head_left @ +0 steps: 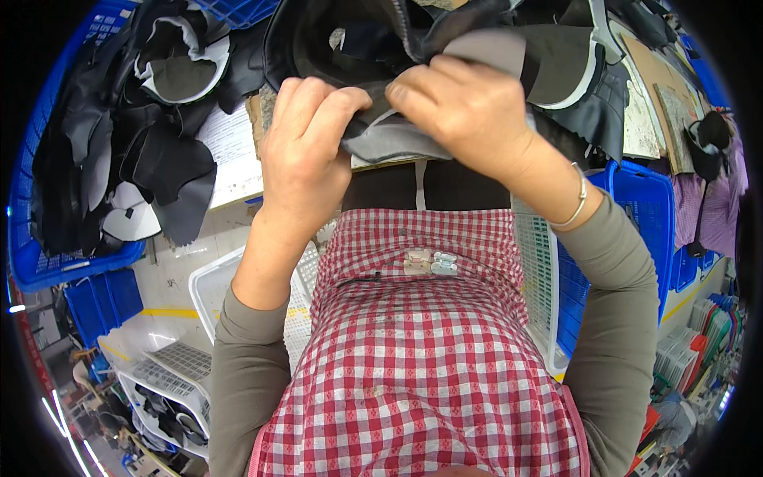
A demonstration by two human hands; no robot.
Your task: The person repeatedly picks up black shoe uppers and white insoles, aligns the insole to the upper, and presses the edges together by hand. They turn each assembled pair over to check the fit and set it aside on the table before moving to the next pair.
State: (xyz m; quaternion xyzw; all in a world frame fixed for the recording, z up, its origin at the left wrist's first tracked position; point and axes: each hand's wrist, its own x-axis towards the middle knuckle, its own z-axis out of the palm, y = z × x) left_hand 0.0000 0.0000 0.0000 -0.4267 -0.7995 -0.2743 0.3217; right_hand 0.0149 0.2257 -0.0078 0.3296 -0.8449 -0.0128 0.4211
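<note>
At the table's near edge, both hands work on a black leather boot upper [306, 48] with a grey lining edge [397, 141] showing below them. My left hand [306, 143] is closed, its thumb and fingers pinching the piece's near edge. Close to its right, my right hand [469, 103] is also closed on the same edge, slightly blurred. Its fingertips are partly hidden in the folds. Beyond the hands the upper opens into a dark hollow, with a seam or zip running down its far part. More dark uppers with pale edges [560, 67] lie to the right of my right hand.
A blue basket [75, 274] piled with black leather pieces [159, 155] stands on the left. White paper [232, 151] lies on the table beside it. A blue crate [644, 207] stands below the table's right side, and a white basket [208, 278] is by my left forearm. Boards [671, 119] lie at right.
</note>
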